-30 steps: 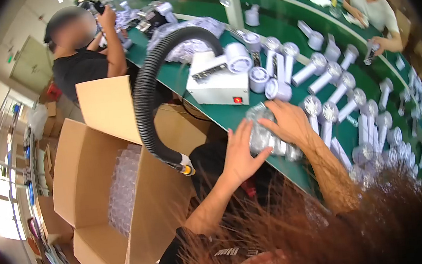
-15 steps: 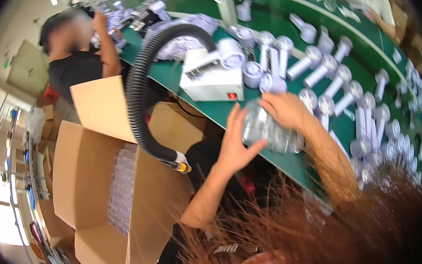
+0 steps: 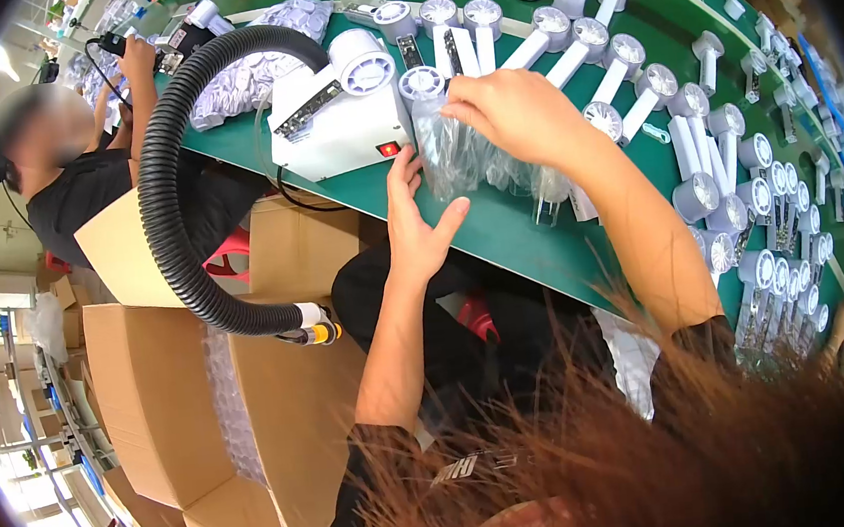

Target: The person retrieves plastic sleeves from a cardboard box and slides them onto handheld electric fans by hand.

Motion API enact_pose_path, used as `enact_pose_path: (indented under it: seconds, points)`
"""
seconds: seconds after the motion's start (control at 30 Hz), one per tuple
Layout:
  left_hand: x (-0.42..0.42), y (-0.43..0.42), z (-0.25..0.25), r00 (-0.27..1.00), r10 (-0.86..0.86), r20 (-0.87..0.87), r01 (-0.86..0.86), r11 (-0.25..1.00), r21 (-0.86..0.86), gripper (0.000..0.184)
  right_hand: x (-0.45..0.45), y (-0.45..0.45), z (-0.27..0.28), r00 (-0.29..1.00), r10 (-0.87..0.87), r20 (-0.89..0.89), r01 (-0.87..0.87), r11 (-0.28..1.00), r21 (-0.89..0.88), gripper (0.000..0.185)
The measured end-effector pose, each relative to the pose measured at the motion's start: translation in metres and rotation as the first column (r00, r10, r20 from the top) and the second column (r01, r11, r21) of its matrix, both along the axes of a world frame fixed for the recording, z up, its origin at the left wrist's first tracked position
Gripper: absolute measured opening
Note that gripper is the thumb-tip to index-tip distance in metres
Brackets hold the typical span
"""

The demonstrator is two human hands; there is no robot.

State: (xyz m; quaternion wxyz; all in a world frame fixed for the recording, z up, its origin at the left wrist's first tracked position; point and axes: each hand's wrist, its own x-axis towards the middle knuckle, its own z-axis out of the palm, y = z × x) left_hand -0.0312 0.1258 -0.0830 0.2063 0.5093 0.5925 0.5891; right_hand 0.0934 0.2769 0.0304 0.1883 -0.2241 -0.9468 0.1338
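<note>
Crinkled clear plastic packaging (image 3: 479,170) lies along the near edge of the green table, below the white machine's right side. My right hand (image 3: 522,122) is over it, thumb and fingers pinched at its upper edge; the fingertips are partly hidden. My left hand (image 3: 413,222) is open in front of the table edge, thumb spread, with nothing in it. Its fingertips are near the red switch (image 3: 388,150) of the white box-shaped machine (image 3: 341,135). A white handheld fan (image 3: 361,63) with an exposed circuit board in its handle rests on that machine.
Many white handheld fans (image 3: 650,88) cover the green table (image 3: 562,251) to the right. A black corrugated hose (image 3: 157,196) arches down to a yellow-ringed nozzle (image 3: 323,333). An open cardboard box (image 3: 144,408) holds clear bubbled plastic (image 3: 228,401). A co-worker (image 3: 74,184) sits at left.
My left hand has come off the clear plastic and opened. My right hand now pinches at its upper edge, and the plastic looks more spread out. The camera view has shifted.
</note>
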Motion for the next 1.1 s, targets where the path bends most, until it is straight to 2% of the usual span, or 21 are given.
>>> enact_pose_path:
  seconds: [0.1,0.13,0.23,0.27,0.37,0.43,0.5,0.57,0.6,0.63,0.67,0.7,0.73,0.77,0.83,0.87,0.93,0.97,1.0,1.03,1.1]
  points:
    - [0.005,0.0,0.004,0.993,0.046,-0.109,-0.055,0.996,-0.077,0.087,-0.001,0.008,0.007,0.991,-0.021,-0.133,0.022,1.0,0.004,0.025]
    - [0.006,0.0,0.004,0.987,0.064,-0.149,-0.075,0.994,-0.075,0.088,0.0,0.008,0.013,0.981,-0.01,-0.195,0.0,0.999,-0.05,0.025]
    - [0.01,0.003,0.007,0.975,0.107,-0.194,-0.132,0.984,-0.123,0.088,-0.001,0.013,0.015,0.977,0.038,-0.209,-0.047,0.998,-0.037,0.022]
    - [0.01,0.003,0.006,0.966,0.123,-0.228,-0.157,0.978,-0.136,0.087,0.0,0.016,0.019,0.958,0.029,-0.285,-0.037,0.999,-0.023,0.021]
    - [0.015,0.005,0.002,0.937,0.149,-0.316,-0.211,0.962,-0.171,0.087,0.015,0.02,0.051,0.862,-0.035,-0.507,0.042,0.999,0.003,0.023]
    - [0.019,0.006,0.005,0.916,0.161,-0.366,-0.237,0.956,-0.174,0.086,0.027,0.032,0.066,0.708,0.006,-0.706,0.127,0.982,0.136,0.022]
    - [0.02,0.007,0.001,0.901,0.2,-0.385,-0.269,0.953,-0.136,0.085,0.078,0.051,0.1,0.875,0.066,-0.479,-0.147,0.98,-0.134,0.037]
    - [0.019,0.009,-0.002,0.907,0.204,-0.368,-0.263,0.958,-0.118,0.083,0.089,0.02,0.098,0.813,-0.201,-0.547,0.171,0.98,-0.105,0.031]
    - [0.013,0.008,-0.001,0.922,0.211,-0.325,-0.254,0.962,-0.097,0.078,0.073,-0.028,0.085,0.552,-0.405,-0.729,0.601,0.799,0.011,0.016]
    - [0.019,0.011,-0.003,0.943,0.192,-0.274,-0.224,0.97,-0.092,0.073,0.082,-0.044,0.064,0.524,-0.165,-0.836,0.542,0.821,0.178,0.013]
    - [0.062,0.02,0.025,0.697,0.21,-0.686,-0.584,0.722,-0.372,0.069,0.092,-0.062,0.033,0.586,0.134,-0.799,0.269,0.898,0.348,0.01]
    - [0.064,0.019,0.018,0.681,0.222,-0.698,-0.583,0.74,-0.334,0.068,0.096,-0.092,0.002,0.595,0.355,-0.721,0.006,0.895,0.445,0.009]
    - [0.066,0.017,0.011,0.664,0.233,-0.711,-0.582,0.758,-0.295,0.067,0.104,-0.124,-0.031,0.635,0.418,-0.65,-0.169,0.896,0.411,0.008]
    - [0.016,0.014,-0.027,0.94,0.236,-0.247,-0.252,0.967,-0.034,0.068,0.121,-0.152,-0.049,0.742,0.411,-0.529,-0.24,0.9,0.364,0.008]
    - [0.014,0.015,-0.021,0.955,0.16,-0.249,-0.179,0.983,-0.052,0.071,0.155,-0.19,-0.125,0.874,0.263,-0.408,-0.275,0.961,0.031,0.01]
    - [0.015,0.014,-0.019,0.958,0.14,-0.251,-0.164,0.983,-0.078,0.07,0.172,-0.21,-0.163,0.929,0.186,-0.321,-0.236,0.964,-0.123,0.012]
    - [0.015,0.015,-0.024,0.952,0.126,-0.278,-0.155,0.984,-0.086,0.07,0.23,-0.223,-0.202,0.993,-0.117,-0.017,0.098,0.901,-0.423,0.013]
    - [0.017,0.014,-0.022,0.948,0.13,-0.29,-0.161,0.983,-0.086,0.071,0.269,-0.226,-0.209,0.975,-0.165,0.151,0.211,0.901,-0.379,0.012]
    - [0.019,0.014,-0.021,0.942,0.133,-0.308,-0.168,0.982,-0.089,0.071,0.301,-0.231,-0.214,0.915,-0.312,0.255,0.394,0.826,-0.404,0.011]
    - [0.02,0.013,-0.019,0.935,0.134,-0.328,-0.172,0.981,-0.091,0.071,0.335,-0.234,-0.229,0.864,-0.396,0.311,0.496,0.774,-0.393,0.017]
    - [0.017,0.013,-0.022,0.94,0.118,-0.32,-0.157,0.982,-0.101,0.068,0.383,-0.233,-0.243,0.604,-0.622,0.498,0.796,0.49,-0.355,0.031]
